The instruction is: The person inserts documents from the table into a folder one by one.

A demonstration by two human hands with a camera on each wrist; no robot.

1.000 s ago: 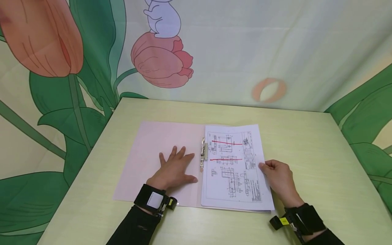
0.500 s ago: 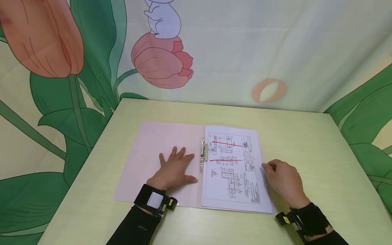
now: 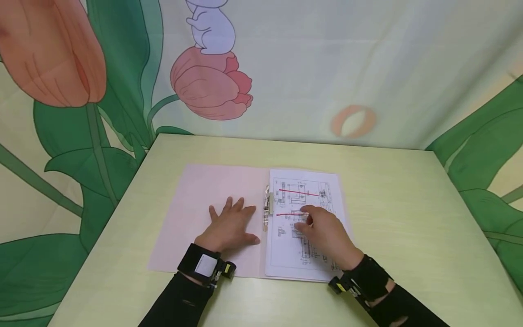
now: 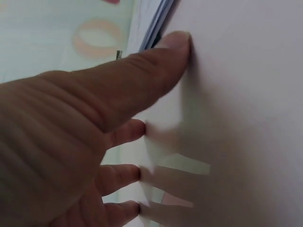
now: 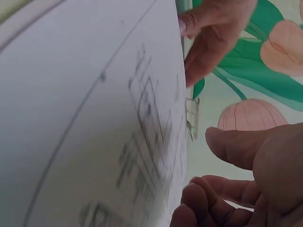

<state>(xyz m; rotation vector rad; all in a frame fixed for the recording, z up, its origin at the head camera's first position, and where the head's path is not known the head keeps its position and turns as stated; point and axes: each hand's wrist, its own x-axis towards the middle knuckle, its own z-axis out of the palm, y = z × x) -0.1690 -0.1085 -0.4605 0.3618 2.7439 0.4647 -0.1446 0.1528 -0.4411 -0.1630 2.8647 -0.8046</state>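
Note:
An open pale pink folder [image 3: 196, 190] lies on the table. Its left cover bears my left hand [image 3: 229, 229], flat with fingers spread; in the left wrist view the thumb [image 4: 137, 78] presses near the edge of the paper stack. On the right half sits a stack of white technical drawings [image 3: 282, 263], the top sheet crossed by two red lines. A metal lever clip [image 3: 268, 206] runs along the spine, at the sheets' left edge. Over the drawings is my right hand [image 3: 328, 234], thumb and index finger apart, the other fingers loosely bent, nothing between them.
The light wood-grain table [image 3: 392, 190] extends around the folder on all sides. Behind it hangs a curtain [image 3: 298, 81] printed with tulips and a white animal. A black strap with a small camera [image 3: 363, 279] sits on each wrist.
My right hand has let go of the sheets' right edge and moved left over the drawings. The lifted sheet edge has settled onto the stack. My left hand stays put.

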